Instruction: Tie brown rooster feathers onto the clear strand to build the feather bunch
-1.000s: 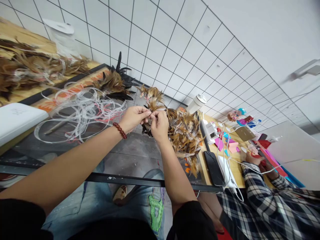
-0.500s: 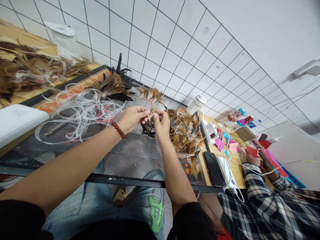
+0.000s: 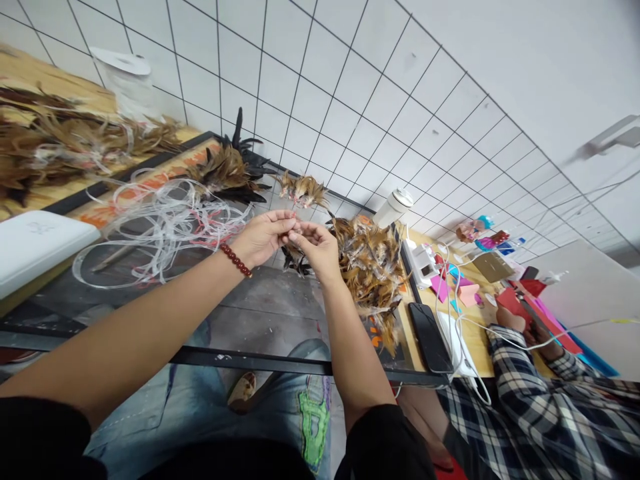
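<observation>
My left hand (image 3: 265,239), with a dark red bead bracelet (image 3: 236,261) at the wrist, is pinched closed over the middle of the dark table. Its fingertips meet those of my right hand (image 3: 319,249), also closed. Between them is a small feather tuft, now mostly hidden by the fingers. Just beyond the hands lies a short row of brown feather tufts (image 3: 304,191) with pinkish tied ends. A large heap of brown feathers (image 3: 373,263) is close beside my right hand. Near my left wrist spreads a tangle of clear and pink plastic strips (image 3: 165,227).
Black and brown feathers (image 3: 233,167) lie at the back left, with more feathers (image 3: 75,143) beyond. A white box (image 3: 43,250) stands at left. On the right are a white cup (image 3: 394,207), a phone (image 3: 430,339), cables, and a person in a plaid sleeve (image 3: 520,367) handling red paper.
My fingers have drawn closer together, and the right hand has shifted slightly left. The tan tuft seen between the fingertips before is now covered.
</observation>
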The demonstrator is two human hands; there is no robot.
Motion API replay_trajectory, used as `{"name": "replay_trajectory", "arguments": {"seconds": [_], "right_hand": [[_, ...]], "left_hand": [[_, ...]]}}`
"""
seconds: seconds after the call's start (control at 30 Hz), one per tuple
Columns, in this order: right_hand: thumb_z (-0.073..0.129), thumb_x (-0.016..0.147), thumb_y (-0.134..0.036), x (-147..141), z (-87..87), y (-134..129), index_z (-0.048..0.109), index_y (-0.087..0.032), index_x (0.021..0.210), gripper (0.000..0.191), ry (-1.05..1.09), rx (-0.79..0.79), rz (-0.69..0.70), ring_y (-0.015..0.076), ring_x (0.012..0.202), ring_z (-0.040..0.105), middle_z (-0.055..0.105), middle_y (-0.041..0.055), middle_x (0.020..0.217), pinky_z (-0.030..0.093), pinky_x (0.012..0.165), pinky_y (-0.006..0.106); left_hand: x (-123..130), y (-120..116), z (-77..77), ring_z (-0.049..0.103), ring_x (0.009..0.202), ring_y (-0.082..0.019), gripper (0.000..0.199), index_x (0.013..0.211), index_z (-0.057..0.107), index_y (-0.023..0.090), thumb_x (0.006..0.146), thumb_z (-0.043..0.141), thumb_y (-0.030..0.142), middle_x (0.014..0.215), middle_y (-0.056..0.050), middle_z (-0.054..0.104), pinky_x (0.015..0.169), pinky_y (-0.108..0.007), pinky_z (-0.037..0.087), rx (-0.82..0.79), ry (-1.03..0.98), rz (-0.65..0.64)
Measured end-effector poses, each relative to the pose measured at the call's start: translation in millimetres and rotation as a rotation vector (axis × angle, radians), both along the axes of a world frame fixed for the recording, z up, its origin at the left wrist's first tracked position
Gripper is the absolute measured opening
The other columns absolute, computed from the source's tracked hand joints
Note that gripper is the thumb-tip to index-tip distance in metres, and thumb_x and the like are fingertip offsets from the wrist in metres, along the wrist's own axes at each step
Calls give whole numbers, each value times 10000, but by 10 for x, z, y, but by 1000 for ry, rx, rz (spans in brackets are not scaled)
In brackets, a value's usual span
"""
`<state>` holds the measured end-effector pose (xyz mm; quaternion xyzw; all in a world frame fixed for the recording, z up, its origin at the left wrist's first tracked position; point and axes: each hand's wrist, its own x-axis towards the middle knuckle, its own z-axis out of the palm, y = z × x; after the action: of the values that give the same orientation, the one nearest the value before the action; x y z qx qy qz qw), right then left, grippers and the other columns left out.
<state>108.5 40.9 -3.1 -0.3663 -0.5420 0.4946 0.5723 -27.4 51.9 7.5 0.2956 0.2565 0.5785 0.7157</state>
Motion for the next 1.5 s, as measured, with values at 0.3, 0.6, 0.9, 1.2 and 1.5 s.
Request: {"name": "replay_trajectory", "arguments": {"seconds": [0.3,0.6,0.9,1.2,1.5], "right_hand": [[731,692,-338,-42,-74,-2,737,-165,819,215,-160,18,-252,145,702,696,750,19,758,578,743,290],[674,728,-336,-108,-102,-17,733,-170,819,198,-193,133,-390,140,693,676,749,27,777,568,746,280],[607,824,-348,67,-172,34,726,-214,874,186,-409,393,-503,151,836,669,744,49,903,544,863,311],[607,810,-306,5,-130,-18,692,-205,783,134,-519,516,-461,150,805,653,712,54,833,542,827,309],[719,706,-391,26,-113,93,700,-186,938,311,12,-48,-153,111,677,626,707,-1,795,539,711,265]], "left_hand": [[-18,31,-37,528,505,-57,186,757,632,123,695,657,-51,639,-30,642,439,-131,376,-112,-51,-91],[16,51,-43,585,569,-59,255,655,523,148,664,709,-26,653,-2,660,508,-149,394,-43,-68,152],[141,-75,-61,598,584,-91,113,777,669,106,717,762,129,662,-23,649,553,-198,471,-177,19,-51],[71,-20,-5,554,531,-105,149,745,645,131,835,667,248,619,-26,621,511,-218,464,-169,-38,-47],[112,-36,-43,533,521,-93,145,684,647,102,689,789,134,600,-12,626,482,-219,405,-113,142,133]]}}
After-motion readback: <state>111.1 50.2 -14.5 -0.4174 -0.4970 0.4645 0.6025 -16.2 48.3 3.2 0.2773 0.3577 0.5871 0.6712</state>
